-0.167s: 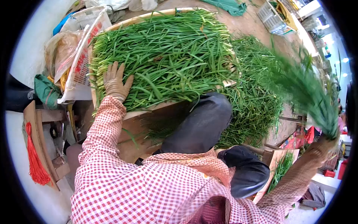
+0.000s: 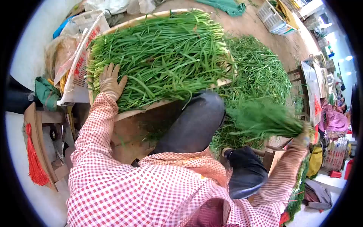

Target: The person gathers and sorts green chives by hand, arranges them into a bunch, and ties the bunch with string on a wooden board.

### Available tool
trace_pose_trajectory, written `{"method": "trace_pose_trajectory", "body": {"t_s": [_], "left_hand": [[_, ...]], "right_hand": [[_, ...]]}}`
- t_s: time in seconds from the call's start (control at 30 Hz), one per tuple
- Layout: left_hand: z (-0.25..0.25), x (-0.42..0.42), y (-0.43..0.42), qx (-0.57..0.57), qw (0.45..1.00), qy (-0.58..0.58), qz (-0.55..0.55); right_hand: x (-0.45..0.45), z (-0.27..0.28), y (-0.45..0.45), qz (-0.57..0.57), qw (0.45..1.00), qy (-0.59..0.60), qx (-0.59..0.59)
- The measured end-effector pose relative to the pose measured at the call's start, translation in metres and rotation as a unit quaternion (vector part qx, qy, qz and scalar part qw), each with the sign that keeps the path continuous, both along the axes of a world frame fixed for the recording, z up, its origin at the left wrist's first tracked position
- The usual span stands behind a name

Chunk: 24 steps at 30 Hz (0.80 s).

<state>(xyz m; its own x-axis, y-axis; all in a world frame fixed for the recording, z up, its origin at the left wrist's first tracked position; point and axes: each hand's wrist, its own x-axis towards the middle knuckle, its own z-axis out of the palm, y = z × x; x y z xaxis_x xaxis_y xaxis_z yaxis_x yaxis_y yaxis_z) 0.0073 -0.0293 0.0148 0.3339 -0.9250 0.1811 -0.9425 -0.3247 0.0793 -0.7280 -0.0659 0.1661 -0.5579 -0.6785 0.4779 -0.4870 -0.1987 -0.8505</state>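
Observation:
Gloved and spread flat, my left hand [image 2: 112,82] rests on the left edge of a broad layer of long green stalks [image 2: 162,56], which lies on a wooden-edged board. Out to the right, my right hand [image 2: 303,137] is closed round the base of a bunch of green stalks [image 2: 268,120]. The bunch points left and its leaves are blurred by motion. Beneath and behind it, a loose heap of green leaves [image 2: 261,72] covers the floor.
A white crate [image 2: 278,19] stands at the upper right. Plastic bags [image 2: 60,56] and a green cloth [image 2: 47,92] are at the left, near a red tassel [image 2: 36,160]. A person in pink [image 2: 334,119] is at the far right.
My right hand has moved down and to the left with the bunch, which has swung from upright to nearly level. My left hand still lies on the stalks. The view has shifted slightly.

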Motion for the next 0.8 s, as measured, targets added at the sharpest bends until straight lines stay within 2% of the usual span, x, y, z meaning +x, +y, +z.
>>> {"method": "trace_pose_trajectory", "body": {"t_s": [0.07, 0.13, 0.2, 0.23, 0.27, 0.3, 0.33, 0.37, 0.4, 0.43, 0.47, 0.5, 0.53, 0.57, 0.6, 0.63, 0.7, 0.73, 0.77, 0.8], "left_hand": [[0.024, -0.006, 0.018, 0.137, 0.989, 0.050, -0.007], [0.076, -0.017, 0.013, 0.168, 0.984, 0.056, -0.009], [0.112, -0.069, 0.016, -0.081, 0.990, -0.051, -0.107], [0.141, -0.106, 0.015, -0.173, 0.964, -0.029, -0.197], [0.152, -0.139, 0.014, -0.236, 0.919, 0.094, -0.301], [0.155, -0.179, 0.020, -0.190, 0.896, 0.196, -0.350], [0.170, -0.223, 0.024, -0.053, 0.842, 0.360, -0.397], [0.169, -0.254, 0.023, 0.076, 0.750, 0.482, -0.447], [0.157, -0.285, 0.018, 0.201, 0.654, 0.545, -0.484], [0.135, -0.314, 0.019, 0.309, 0.502, 0.673, -0.447], [0.113, -0.343, 0.021, 0.416, 0.350, 0.758, -0.362], [0.119, -0.369, 0.028, 0.472, 0.280, 0.769, -0.327], [0.114, -0.388, 0.032, 0.477, 0.275, 0.764, -0.337], [0.106, -0.405, 0.035, 0.486, 0.170, 0.815, -0.267], [0.099, -0.418, 0.036, 0.488, 0.063, 0.850, -0.190], [0.106, -0.427, 0.034, 0.468, 0.080, 0.859, -0.190], [0.097, -0.439, 0.026, 0.394, -0.070, 0.905, -0.143], [0.094, -0.441, 0.023, 0.364, -0.103, 0.911, -0.165], [0.090, -0.443, 0.021, 0.333, -0.138, 0.914, -0.187], [0.089, -0.437, 0.021, 0.316, -0.088, 0.910, -0.253]], "right_hand": [[0.043, -0.010, 0.006, 0.090, 0.996, -0.004, 0.024], [0.064, -0.045, 0.004, 0.123, 0.992, -0.015, 0.002], [0.027, -0.075, -0.013, 0.138, 0.983, 0.033, 0.118], [0.032, -0.092, -0.014, 0.169, 0.985, -0.022, 0.037], [0.035, -0.106, -0.013, 0.199, 0.977, -0.070, -0.037], [0.049, -0.083, -0.008, 0.186, 0.981, -0.036, -0.032], [0.063, -0.060, -0.005, 0.172, 0.985, -0.003, -0.028], [0.078, -0.037, -0.001, 0.158, 0.987, 0.030, -0.024], [0.100, -0.012, 0.012, 0.202, 0.978, -0.029, -0.045], [0.115, 0.006, 0.024, 0.211, 0.975, -0.044, -0.053], [0.125, 0.019, 0.034, 0.221, 0.971, -0.058, -0.063], [0.134, 0.027, 0.046, 0.216, 0.971, -0.029, -0.093], [0.138, 0.035, 0.055, 0.214, 0.969, 0.003, -0.121], [0.138, 0.046, 0.055, 0.273, 0.934, 0.102, -0.209], [0.140, 0.062, 0.070, 0.240, 0.929, 0.235, -0.153], [0.152, 0.072, 0.083, 0.247, 0.921, 0.276, -0.120], [0.161, 0.074, 0.089, 0.373, 0.848, 0.364, -0.093], [0.179, 0.058, 0.096, 0.395, 0.812, 0.394, -0.169], [0.192, 0.040, 0.103, 0.411, 0.787, 0.421, -0.188], [0.204, 0.022, 0.110, 0.427, 0.759, 0.446, -0.207]]}}
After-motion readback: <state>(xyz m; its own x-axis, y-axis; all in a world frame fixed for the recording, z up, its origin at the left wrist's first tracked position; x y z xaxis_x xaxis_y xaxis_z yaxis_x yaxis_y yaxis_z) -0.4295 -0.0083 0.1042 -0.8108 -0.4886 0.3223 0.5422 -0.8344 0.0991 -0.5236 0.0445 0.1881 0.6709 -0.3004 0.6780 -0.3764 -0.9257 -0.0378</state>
